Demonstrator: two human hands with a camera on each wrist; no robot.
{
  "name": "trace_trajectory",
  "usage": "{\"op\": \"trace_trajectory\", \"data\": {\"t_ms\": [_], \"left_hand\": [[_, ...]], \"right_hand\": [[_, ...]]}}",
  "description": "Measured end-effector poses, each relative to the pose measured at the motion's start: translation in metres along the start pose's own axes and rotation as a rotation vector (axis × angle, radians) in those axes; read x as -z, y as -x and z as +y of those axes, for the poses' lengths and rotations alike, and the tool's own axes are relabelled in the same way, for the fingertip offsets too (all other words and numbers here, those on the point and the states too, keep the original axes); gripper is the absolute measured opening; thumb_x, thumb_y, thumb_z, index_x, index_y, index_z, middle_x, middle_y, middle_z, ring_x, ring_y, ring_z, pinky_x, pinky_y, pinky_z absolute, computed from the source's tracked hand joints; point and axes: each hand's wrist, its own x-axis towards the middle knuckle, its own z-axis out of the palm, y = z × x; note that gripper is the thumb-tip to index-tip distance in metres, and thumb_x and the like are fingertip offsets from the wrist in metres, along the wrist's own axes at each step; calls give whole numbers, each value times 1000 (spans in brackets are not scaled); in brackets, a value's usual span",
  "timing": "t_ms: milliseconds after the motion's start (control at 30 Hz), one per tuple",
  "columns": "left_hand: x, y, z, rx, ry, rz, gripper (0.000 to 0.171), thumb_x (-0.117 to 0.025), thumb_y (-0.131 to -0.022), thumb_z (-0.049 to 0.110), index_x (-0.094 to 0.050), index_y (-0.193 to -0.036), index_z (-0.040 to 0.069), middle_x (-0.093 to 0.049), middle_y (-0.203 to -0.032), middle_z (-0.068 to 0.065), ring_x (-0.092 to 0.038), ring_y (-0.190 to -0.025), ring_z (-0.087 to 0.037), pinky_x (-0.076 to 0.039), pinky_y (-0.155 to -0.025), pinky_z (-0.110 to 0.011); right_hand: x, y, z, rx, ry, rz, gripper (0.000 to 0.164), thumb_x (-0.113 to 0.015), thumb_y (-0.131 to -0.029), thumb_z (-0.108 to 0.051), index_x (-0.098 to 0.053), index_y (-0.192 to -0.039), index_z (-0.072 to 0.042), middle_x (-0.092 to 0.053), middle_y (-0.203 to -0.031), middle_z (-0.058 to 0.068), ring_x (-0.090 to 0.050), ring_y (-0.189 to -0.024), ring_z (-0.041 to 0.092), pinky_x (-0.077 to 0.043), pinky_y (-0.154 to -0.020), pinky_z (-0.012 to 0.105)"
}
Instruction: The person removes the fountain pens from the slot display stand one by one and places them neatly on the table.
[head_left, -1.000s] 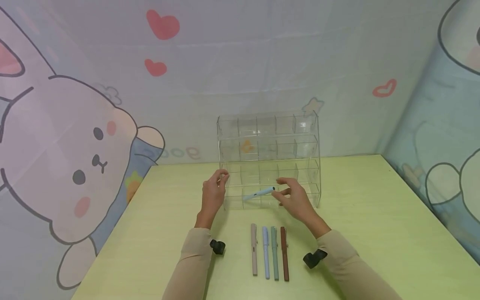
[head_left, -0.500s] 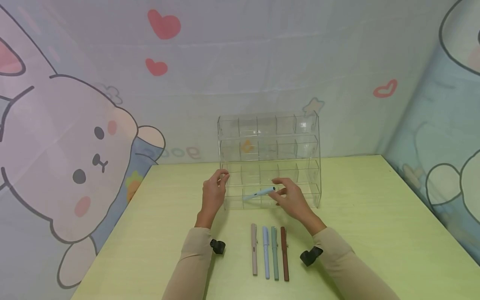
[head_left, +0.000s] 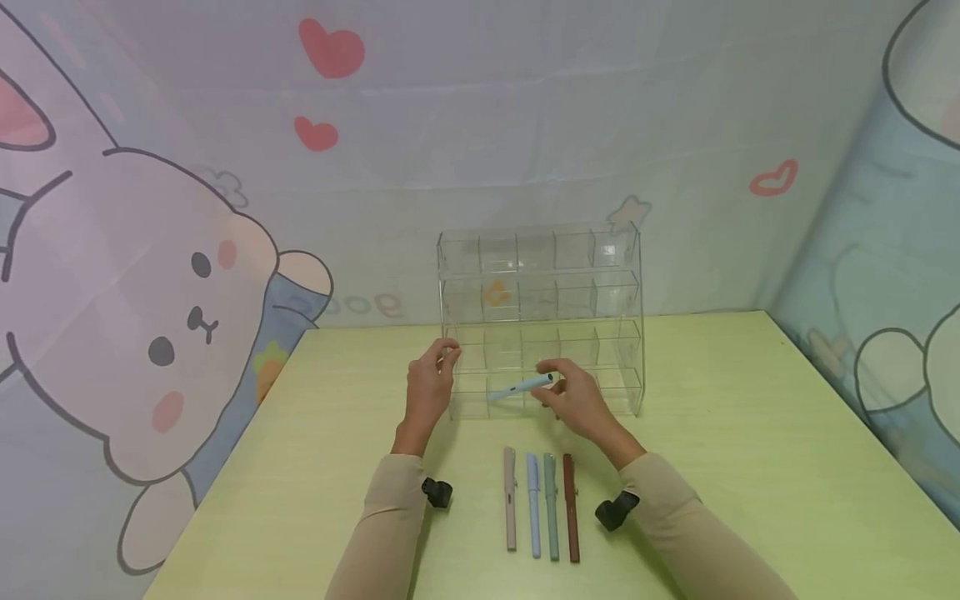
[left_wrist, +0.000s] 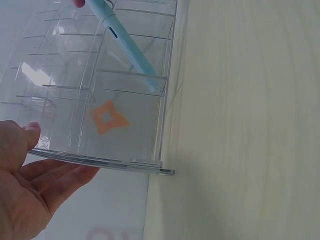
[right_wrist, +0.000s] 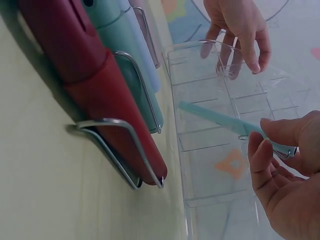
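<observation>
A clear acrylic rack [head_left: 540, 325] with tiers of small compartments stands on the table. My left hand [head_left: 430, 383] holds its left side panel, thumb on one face and fingers on the other, as the left wrist view shows [left_wrist: 37, 185]. My right hand [head_left: 577, 404] pinches a light blue pen [head_left: 520, 387] near its cap end, in front of the lowest tier. The pen lies aslant, its far tip [left_wrist: 150, 82] down in a bottom compartment, second from the left. Its metal clip shows by the fingers in the right wrist view [right_wrist: 295, 192].
Several capped pens lie side by side on the table in front of the rack: a taupe one [head_left: 510, 500], a pale blue one [head_left: 534, 504], a green one [head_left: 551, 507] and a dark red one [head_left: 572, 508]. A printed cloth [head_left: 525, 125] hangs behind the rack.
My right hand has slid a little to the left along the light blue pen, whose position hardly differs. The left hand stays at the rack's side.
</observation>
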Motion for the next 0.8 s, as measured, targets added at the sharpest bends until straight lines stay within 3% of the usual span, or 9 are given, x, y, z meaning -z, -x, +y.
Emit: {"op": "trace_trajectory", "data": {"t_ms": [100,267,467,800], "left_hand": [[0,0,0,-2,4,-4,14,-59,-103,22,-68,-109,12,-63,-78,-8,-69,-100,-40,-54,-63,-44],[0,1,-1,2,-1,-7,15,-59,-103,22,-68,-109,12,-63,-76,-9,-69,-100,-41,-52,-60,-42],[0,-1,-1,20,-4,-13,15,-59,-103,24,-68,-110,13,-68,-87,-14,-68,-103,-41,-54,-65,-45],[-1,-1,-2,5,2,-7,16,-59,-103,25,-68,-109,14,-65,-81,-10,-68,-102,-40,-55,-65,-46]], "right_hand": [[-1,0,2,-13,2,-11,39,-69,-96,-12,-56,-132,-3,-69,-91,18,-57,-58,23,-41,-49,30],[-2,0,3,-24,11,-26,36,-66,-97,-8,-56,-132,-2,-70,-87,23,-59,-57,30,-40,-48,29],[-4,-1,4,-37,16,-27,32,-64,-99,-12,-58,-129,-4,-68,-74,16,-45,-45,14,-37,-45,28],[-4,-1,6,-13,20,-12,30,-63,-101,-14,-59,-127,-1,-67,-71,13,-46,-45,14,-39,-44,29]]}}
